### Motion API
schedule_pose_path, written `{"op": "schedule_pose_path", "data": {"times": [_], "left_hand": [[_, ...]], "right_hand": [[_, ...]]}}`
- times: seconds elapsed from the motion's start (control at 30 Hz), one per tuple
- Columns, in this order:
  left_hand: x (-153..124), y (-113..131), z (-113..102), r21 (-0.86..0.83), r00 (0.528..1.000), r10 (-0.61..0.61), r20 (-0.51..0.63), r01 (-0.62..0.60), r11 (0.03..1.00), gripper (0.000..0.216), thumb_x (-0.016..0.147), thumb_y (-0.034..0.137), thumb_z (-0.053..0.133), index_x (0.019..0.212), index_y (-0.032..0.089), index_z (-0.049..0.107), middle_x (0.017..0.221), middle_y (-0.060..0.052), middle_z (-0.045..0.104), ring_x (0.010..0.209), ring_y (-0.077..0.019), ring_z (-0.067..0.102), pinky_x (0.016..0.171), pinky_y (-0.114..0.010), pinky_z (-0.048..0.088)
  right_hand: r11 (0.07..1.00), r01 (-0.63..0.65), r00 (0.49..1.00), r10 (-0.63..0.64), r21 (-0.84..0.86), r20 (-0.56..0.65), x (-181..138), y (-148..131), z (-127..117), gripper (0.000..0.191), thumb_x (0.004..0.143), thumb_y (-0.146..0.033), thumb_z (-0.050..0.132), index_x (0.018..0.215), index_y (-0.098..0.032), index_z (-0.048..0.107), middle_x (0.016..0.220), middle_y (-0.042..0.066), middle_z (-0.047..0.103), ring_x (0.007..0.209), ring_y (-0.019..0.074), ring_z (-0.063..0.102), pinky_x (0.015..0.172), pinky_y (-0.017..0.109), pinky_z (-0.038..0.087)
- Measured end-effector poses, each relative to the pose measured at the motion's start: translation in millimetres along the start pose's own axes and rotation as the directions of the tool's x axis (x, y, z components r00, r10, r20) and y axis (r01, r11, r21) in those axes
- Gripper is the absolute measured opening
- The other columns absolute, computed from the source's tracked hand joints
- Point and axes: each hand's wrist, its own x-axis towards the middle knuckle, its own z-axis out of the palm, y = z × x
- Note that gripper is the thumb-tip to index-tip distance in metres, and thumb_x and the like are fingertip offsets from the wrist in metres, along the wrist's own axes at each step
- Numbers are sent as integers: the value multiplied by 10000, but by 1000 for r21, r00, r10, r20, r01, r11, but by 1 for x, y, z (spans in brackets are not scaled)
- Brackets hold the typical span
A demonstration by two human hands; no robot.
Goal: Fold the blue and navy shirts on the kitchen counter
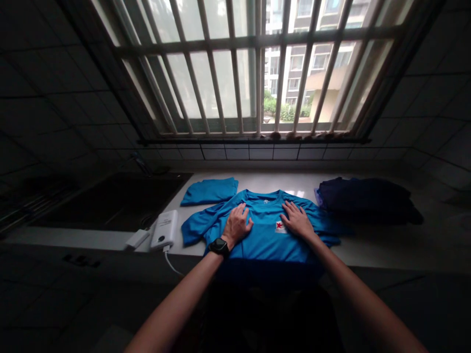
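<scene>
A blue T-shirt (263,235) lies spread face up on the counter, collar toward the window, its lower part hanging over the front edge. A small white patch with a red star sits on its chest. My left hand (237,225), below a black wristwatch, rests on the shirt's left side with fingers extended. On the other side, my right hand (297,219) lies flat beside the patch, fingers spread. Neither hand grips the cloth. Behind the left sleeve is a folded blue garment (209,190).
Dark folded clothes (368,198) are piled at the right of the counter (272,177). At left stand a white power bank (164,229) with a cable and a small white box (137,239), near a dark sink or cooktop area (110,203). A barred window (253,73) is behind.
</scene>
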Motion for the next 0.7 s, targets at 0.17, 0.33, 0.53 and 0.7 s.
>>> {"op": "schedule_pose_path", "data": {"times": [0.17,0.33,0.53,0.7], "left_hand": [[1,2,-1,2,1000,19,3,-19,1000,334,915,263,527,1192,120,648,1386,-202,629,1311,-304,575,1108,-446,460],[3,3,-3,24,1000,27,-1,-27,999,289,912,269,528,1121,134,675,1330,-201,654,1266,-294,602,1085,-432,471],[3,5,-9,59,999,45,16,-45,997,263,944,286,504,1080,139,674,1268,-188,677,1190,-285,627,1038,-415,482],[4,4,-7,53,998,59,9,-59,997,297,951,286,481,1071,88,668,1241,-210,680,1154,-295,631,1015,-415,483]], "right_hand": [[1000,-1,1000,2,-17,14,0,1,-3,575,1043,-411,344,1571,-189,387,1673,56,296,1553,236,235,1248,491,202],[1000,-1,1000,1,-31,9,1,3,-3,567,1044,-418,342,1564,-200,402,1668,66,313,1549,243,249,1245,488,212],[999,1,1000,-1,-32,3,2,4,-3,563,1047,-420,331,1560,-202,407,1667,81,314,1545,248,257,1241,481,216],[999,6,1000,-6,-42,8,2,5,-4,564,1051,-414,321,1564,-194,398,1676,74,292,1546,245,252,1240,475,220]]}}
